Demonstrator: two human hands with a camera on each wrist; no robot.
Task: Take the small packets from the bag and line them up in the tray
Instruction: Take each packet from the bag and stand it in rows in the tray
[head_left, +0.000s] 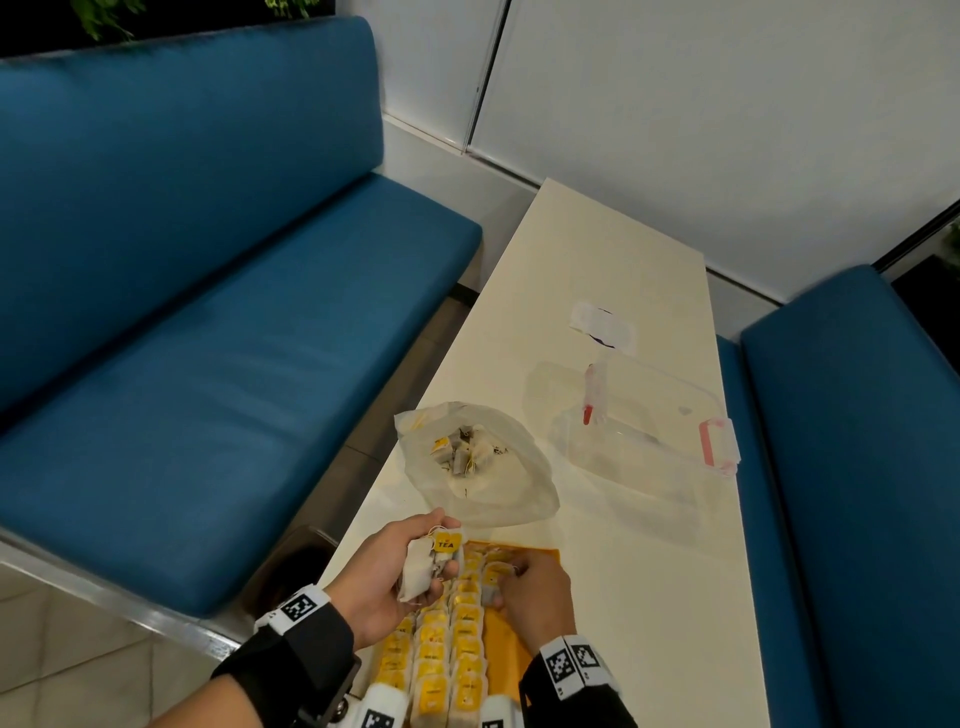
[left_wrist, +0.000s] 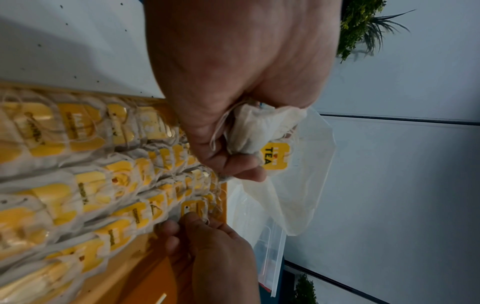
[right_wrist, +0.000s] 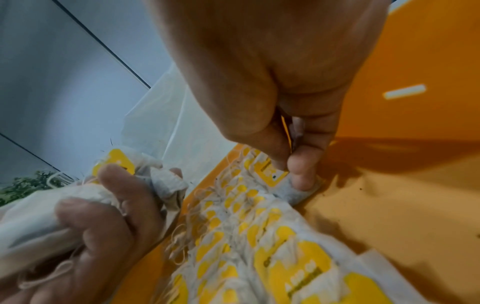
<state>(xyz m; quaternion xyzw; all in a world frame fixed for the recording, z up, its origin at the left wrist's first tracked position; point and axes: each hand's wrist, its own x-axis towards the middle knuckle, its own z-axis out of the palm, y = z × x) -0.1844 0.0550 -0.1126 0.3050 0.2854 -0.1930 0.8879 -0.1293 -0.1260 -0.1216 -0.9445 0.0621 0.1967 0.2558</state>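
Observation:
Several rows of white tea-bag packets (head_left: 447, 644) with yellow tags lie in the orange tray (head_left: 506, 654) at the table's near edge. My left hand (head_left: 415, 566) hovers over the tray's far left corner and grips a bunch of packets (left_wrist: 259, 129), one tag reading TEA (left_wrist: 275, 158). My right hand (right_wrist: 288, 164) pinches one packet (right_wrist: 293, 191) between thumb and forefinger, low at the far end of the right row. The clear plastic bag (head_left: 478, 462) lies open just beyond the tray with several packets inside.
A clear plastic box (head_left: 639, 421) with pink clasps sits on the cream table (head_left: 623, 597) to the right of the bag, a small wrapper (head_left: 602, 322) beyond it. Blue benches (head_left: 208, 338) flank the table on both sides.

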